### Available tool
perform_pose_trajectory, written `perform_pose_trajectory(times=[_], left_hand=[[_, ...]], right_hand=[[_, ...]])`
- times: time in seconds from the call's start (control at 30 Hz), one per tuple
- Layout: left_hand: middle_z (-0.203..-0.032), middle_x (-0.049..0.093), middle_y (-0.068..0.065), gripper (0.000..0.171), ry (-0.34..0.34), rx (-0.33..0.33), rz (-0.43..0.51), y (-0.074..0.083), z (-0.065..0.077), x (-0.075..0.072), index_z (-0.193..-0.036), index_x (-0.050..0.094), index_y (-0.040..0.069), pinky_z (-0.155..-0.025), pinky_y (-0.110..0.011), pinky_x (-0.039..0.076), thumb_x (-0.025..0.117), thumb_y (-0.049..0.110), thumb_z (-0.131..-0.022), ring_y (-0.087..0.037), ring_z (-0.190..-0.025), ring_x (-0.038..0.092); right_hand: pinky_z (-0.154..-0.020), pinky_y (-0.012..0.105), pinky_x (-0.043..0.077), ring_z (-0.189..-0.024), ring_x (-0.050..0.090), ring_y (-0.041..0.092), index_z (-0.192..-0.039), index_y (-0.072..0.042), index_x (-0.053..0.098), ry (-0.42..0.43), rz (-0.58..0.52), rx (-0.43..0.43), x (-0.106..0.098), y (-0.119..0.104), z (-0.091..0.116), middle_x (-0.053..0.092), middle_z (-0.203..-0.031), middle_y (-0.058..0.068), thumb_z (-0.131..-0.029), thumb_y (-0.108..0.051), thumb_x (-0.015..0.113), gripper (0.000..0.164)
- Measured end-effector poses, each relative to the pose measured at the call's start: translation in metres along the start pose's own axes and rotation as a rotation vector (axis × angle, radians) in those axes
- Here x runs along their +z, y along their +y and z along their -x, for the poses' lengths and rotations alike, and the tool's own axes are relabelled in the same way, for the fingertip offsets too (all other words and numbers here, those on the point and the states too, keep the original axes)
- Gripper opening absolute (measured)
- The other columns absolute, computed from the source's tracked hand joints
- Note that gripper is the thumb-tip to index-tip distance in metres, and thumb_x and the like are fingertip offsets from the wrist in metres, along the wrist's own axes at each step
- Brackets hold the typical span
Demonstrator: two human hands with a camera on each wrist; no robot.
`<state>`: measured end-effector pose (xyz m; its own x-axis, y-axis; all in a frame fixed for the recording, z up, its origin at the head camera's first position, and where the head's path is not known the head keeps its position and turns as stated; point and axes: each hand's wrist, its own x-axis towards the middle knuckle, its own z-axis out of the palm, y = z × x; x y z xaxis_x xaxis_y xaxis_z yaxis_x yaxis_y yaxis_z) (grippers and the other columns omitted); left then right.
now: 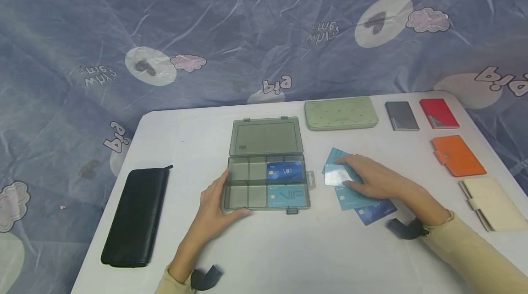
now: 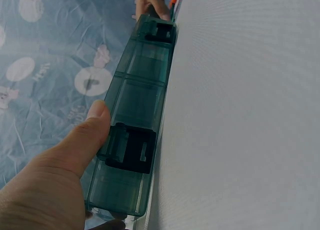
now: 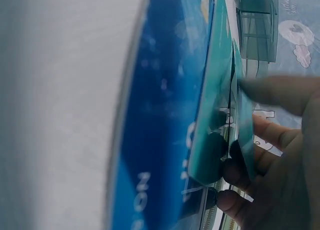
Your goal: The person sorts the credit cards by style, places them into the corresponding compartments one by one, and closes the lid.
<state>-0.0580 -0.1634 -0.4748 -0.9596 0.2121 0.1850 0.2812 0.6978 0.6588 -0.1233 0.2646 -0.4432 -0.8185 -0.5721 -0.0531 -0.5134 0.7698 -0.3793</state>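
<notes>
A clear green compartment box [image 1: 257, 195] lies with its lid [image 1: 266, 136] folded back. Two cards sit in its right compartments: a dark blue VIP card [image 1: 284, 170] behind a light blue VIP card [image 1: 287, 196]. My left hand [image 1: 212, 204] grips the box's front left corner, thumb along the front wall and fingers at the left side. To the right of the box, my right hand [image 1: 373, 177] pinches a light blue card [image 1: 337, 175] between thumb and fingers. Under and around it are more teal cards [image 1: 352, 198] and a dark blue card [image 1: 376, 212], fanned on the table.
At the left lies a black zip wallet [image 1: 136, 216]. Behind the cards is a closed green case [image 1: 341, 113]. Along the right stand out a grey card holder [image 1: 402, 116], a red one [image 1: 439, 113], an orange one [image 1: 459, 155] and a cream one [image 1: 495, 204].
</notes>
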Motion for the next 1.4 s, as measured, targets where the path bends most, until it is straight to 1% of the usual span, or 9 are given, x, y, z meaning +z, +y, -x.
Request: perform_pose_trajectory(times=[0.17, 0.27, 0.4, 0.57, 0.7, 0.87, 1.0, 1.17, 1.4], left_hand=[[-0.148, 0.033, 0.002, 0.107, -0.003, -0.006, 0.002, 0.000, 0.001, 0.000, -0.149, 0.017, 0.026, -0.102, -0.049, 0.020, 0.074, 0.061, -0.066, -0.023, -0.131, 0.034], [-0.148, 0.033, 0.000, 0.107, -0.001, -0.005, 0.000, 0.000, 0.001, 0.000, -0.149, 0.017, 0.025, -0.102, -0.050, 0.020, 0.074, 0.061, -0.066, -0.025, -0.132, 0.034], [-0.148, 0.033, -0.001, 0.107, -0.005, -0.011, 0.000, 0.001, 0.001, 0.000, -0.149, 0.016, 0.025, -0.103, -0.051, 0.019, 0.073, 0.061, -0.066, -0.026, -0.133, 0.033], [-0.148, 0.034, -0.002, 0.107, -0.008, -0.013, 0.000, 0.002, 0.000, -0.001, -0.149, 0.019, 0.021, -0.103, -0.050, 0.020, 0.073, 0.061, -0.067, -0.025, -0.133, 0.033], [-0.148, 0.034, -0.002, 0.107, -0.005, -0.013, -0.001, 0.002, 0.000, -0.002, -0.149, 0.019, 0.021, -0.103, -0.050, 0.020, 0.075, 0.059, -0.066, -0.026, -0.132, 0.033], [-0.148, 0.034, -0.002, 0.108, 0.003, -0.011, 0.000, 0.002, 0.001, -0.002, -0.149, 0.018, 0.022, -0.102, -0.050, 0.020, 0.075, 0.059, -0.065, -0.027, -0.132, 0.033], [-0.147, 0.035, -0.002, 0.107, 0.002, -0.009, -0.005, 0.001, 0.001, -0.001, -0.149, 0.018, 0.023, -0.102, -0.050, 0.021, 0.074, 0.060, -0.066, -0.027, -0.132, 0.033], [-0.147, 0.034, -0.002, 0.107, -0.008, -0.017, -0.011, 0.001, 0.000, 0.000, -0.149, 0.017, 0.025, -0.102, -0.050, 0.021, 0.073, 0.062, -0.066, -0.027, -0.132, 0.033], [-0.148, 0.034, -0.001, 0.109, -0.006, -0.018, -0.007, 0.003, -0.001, -0.001, -0.149, 0.016, 0.025, -0.103, -0.049, 0.020, 0.075, 0.060, -0.065, -0.026, -0.133, 0.032]], right_hand=[[-0.102, 0.046, 0.038, -0.119, 0.049, 0.023, -0.133, -0.016, 0.044, -0.013, 0.005, 0.001, 0.001, 0.001, -0.001, 0.053, -0.127, 0.002, -0.077, -0.031, 0.074, 0.065], [-0.102, 0.047, 0.037, -0.121, 0.047, 0.024, -0.132, -0.017, 0.044, -0.016, -0.009, 0.016, 0.000, 0.002, -0.001, 0.052, -0.127, 0.002, -0.077, -0.031, 0.074, 0.065], [-0.101, 0.048, 0.038, -0.119, 0.047, 0.025, -0.129, -0.018, 0.045, 0.011, -0.012, 0.023, -0.002, 0.000, -0.002, 0.052, -0.125, 0.003, -0.074, -0.031, 0.076, 0.065], [-0.092, 0.043, 0.038, -0.107, 0.046, 0.016, -0.122, -0.017, 0.048, 0.125, -0.080, -0.072, -0.009, -0.019, -0.010, 0.052, -0.117, -0.002, -0.069, -0.028, 0.081, 0.064], [-0.091, 0.043, 0.031, -0.113, 0.042, 0.015, -0.121, -0.018, 0.049, 0.186, -0.163, -0.176, -0.010, -0.049, -0.024, 0.050, -0.122, -0.002, -0.069, -0.030, 0.081, 0.063], [-0.099, 0.048, 0.026, -0.126, 0.035, 0.017, -0.123, -0.021, 0.048, 0.154, -0.245, -0.246, 0.001, -0.084, -0.041, 0.046, -0.131, -0.001, -0.074, -0.038, 0.076, 0.059], [-0.101, 0.048, 0.024, -0.129, 0.033, 0.017, -0.123, -0.023, 0.048, 0.134, -0.244, -0.272, 0.014, -0.102, -0.052, 0.046, -0.132, -0.002, -0.075, -0.041, 0.075, 0.058], [-0.101, 0.051, 0.019, -0.131, 0.030, 0.019, -0.123, -0.022, 0.050, 0.139, -0.221, -0.277, 0.025, -0.112, -0.060, 0.046, -0.132, -0.001, -0.074, -0.041, 0.076, 0.058], [-0.102, 0.055, 0.012, -0.133, 0.027, 0.024, -0.121, -0.026, 0.051, 0.108, -0.198, -0.233, 0.031, -0.117, -0.063, 0.045, -0.133, 0.001, -0.075, -0.043, 0.075, 0.056]])
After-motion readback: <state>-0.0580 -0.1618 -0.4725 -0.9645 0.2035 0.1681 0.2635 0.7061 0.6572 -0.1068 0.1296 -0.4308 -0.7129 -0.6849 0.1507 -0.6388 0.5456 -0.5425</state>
